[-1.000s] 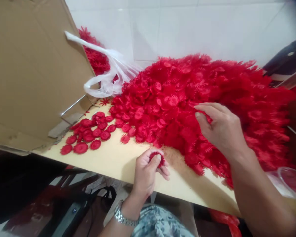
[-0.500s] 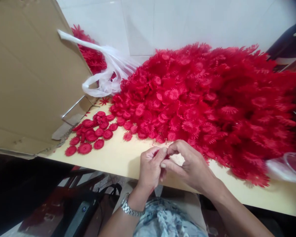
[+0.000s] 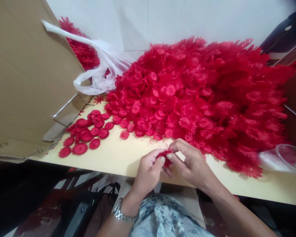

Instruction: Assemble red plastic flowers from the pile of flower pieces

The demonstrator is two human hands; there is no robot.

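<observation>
Patterned clothing (image 3: 170,219) fills the bottom middle, with a metal-banded watch (image 3: 124,212) on the left wrist. Both forearms cross the near edge of the table (image 3: 113,159), which slants slightly down toward the right of the view.

Just inside that edge, the left hand (image 3: 148,169) and right hand (image 3: 191,161) meet over the pale tabletop. The left fingers are clamped on a toothed red piece (image 3: 166,157), thumb on its front; the right thumb and fingers pinch its right side. Some fingers behind it are hidden.

A strip of tabletop runs along the front edge, wider left of the hands and narrower to the right, giving the hands room sideways. On the left lies a loose cluster of red discs (image 3: 85,133), some overlapping, set in from the edge. Beyond the hands, close to them, rises a large heap of red pieces (image 3: 194,95), its lower rim spilling forward on the right near a clear plastic container (image 3: 284,161).

Cardboard (image 3: 27,82) closes off the left side, a bent metal wire (image 3: 66,107) at its lower edge. Farther back, a white plastic bag (image 3: 98,82) adjoins the heap, and a pale wall (image 3: 187,19) bounds the rear.
</observation>
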